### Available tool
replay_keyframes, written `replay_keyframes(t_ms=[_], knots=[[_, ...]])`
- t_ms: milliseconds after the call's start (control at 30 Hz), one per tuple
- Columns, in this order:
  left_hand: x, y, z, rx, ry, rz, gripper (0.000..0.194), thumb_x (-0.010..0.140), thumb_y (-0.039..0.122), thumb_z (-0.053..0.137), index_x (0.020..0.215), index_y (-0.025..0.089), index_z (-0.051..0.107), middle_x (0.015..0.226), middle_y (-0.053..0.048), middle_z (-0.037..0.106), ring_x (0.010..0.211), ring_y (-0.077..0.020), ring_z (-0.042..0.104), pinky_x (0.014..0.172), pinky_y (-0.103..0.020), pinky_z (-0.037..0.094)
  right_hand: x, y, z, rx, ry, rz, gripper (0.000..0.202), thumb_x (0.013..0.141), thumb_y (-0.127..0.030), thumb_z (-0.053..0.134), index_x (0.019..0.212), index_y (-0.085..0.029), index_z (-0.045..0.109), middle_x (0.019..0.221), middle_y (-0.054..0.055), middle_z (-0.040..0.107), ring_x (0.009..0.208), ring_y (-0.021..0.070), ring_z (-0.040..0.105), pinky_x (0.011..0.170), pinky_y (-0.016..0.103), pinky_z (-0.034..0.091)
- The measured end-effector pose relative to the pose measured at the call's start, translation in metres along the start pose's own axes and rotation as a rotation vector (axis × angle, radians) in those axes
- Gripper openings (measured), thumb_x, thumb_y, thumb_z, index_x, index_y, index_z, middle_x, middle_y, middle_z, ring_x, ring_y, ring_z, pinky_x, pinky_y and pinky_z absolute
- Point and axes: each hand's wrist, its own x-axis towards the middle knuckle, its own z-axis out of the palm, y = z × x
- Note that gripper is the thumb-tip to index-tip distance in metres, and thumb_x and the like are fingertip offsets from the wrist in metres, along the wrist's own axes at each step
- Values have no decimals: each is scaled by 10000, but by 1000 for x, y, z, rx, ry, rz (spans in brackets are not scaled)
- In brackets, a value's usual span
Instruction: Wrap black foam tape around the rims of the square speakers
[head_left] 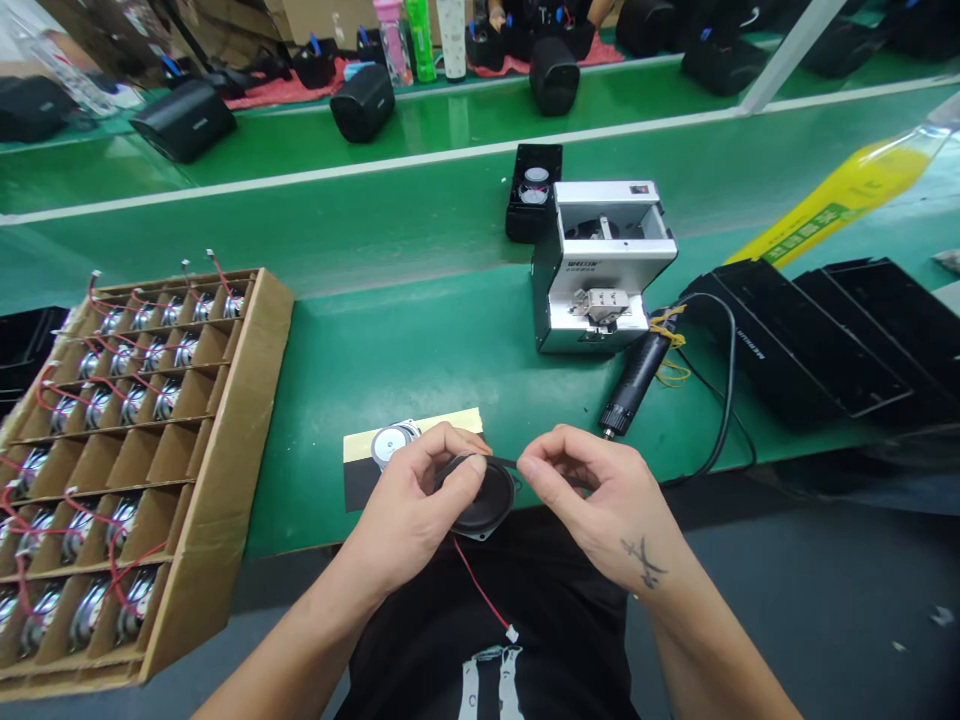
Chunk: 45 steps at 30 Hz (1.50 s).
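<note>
A round black speaker (484, 500) is held face up over the front edge of the green table, its red wire and white plug (512, 633) hanging down. My left hand (431, 490) grips its left side, thumb on the top. Between thumb and fingers my right hand (574, 475) pinches the end of a thin black strip (501, 462), which runs to the speaker's upper rim. Behind my left hand, a second speaker (391, 442) lies on a black and cream sheet (360, 482).
A cardboard box (259, 400) of wired speakers stands left. A silver machine (600, 260), a black screwdriver (634, 385) with a cable, and black housings (795, 340) are on the right. An open housing (534, 190) sits behind the machine. More speakers (184, 120) line the far belt.
</note>
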Motion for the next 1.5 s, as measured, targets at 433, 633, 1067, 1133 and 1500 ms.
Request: replay_keyframes(t_ms=[433, 633, 1067, 1133, 1500], knots=[[-1, -7, 2, -81, 45, -27, 203, 928, 376, 670, 841, 196, 635, 1046, -24, 643, 1029, -156, 588, 928, -255, 438, -5, 4, 5, 27, 35, 7, 217, 971, -363, 658, 847, -186, 680, 726, -9, 591, 621, 102, 523, 548, 195, 426], [-1, -8, 5, -106, 80, -14, 178, 901, 343, 703, 830, 203, 619, 1022, -6, 637, 997, -137, 580, 920, -242, 432, -7, 7, 7, 12, 69, -20, 189, 964, -344, 669, 852, -193, 682, 738, -14, 606, 615, 94, 523, 544, 189, 419], [-3, -10, 12, -135, 135, -13, 210, 856, 335, 741, 803, 196, 594, 1023, -13, 623, 1028, -163, 582, 968, -284, 422, -7, 8, 14, -2, 107, -82, 212, 969, -346, 651, 838, -183, 683, 751, 9, 613, 622, 113, 539, 539, 217, 421], [-3, -9, 13, -132, 143, -12, 211, 852, 335, 742, 800, 196, 592, 1025, -11, 617, 1022, -161, 580, 968, -286, 418, -9, 8, 14, -15, 107, -85, 211, 974, -348, 648, 849, -182, 684, 767, 15, 620, 636, 118, 551, 544, 220, 426], [-4, -9, 14, -86, 204, -39, 339, 796, 458, 785, 748, 204, 566, 998, -33, 618, 983, -204, 598, 943, -352, 460, -6, 12, 20, -86, 124, -159, 249, 997, -355, 590, 828, -185, 657, 761, 12, 588, 659, 125, 540, 620, 238, 437]])
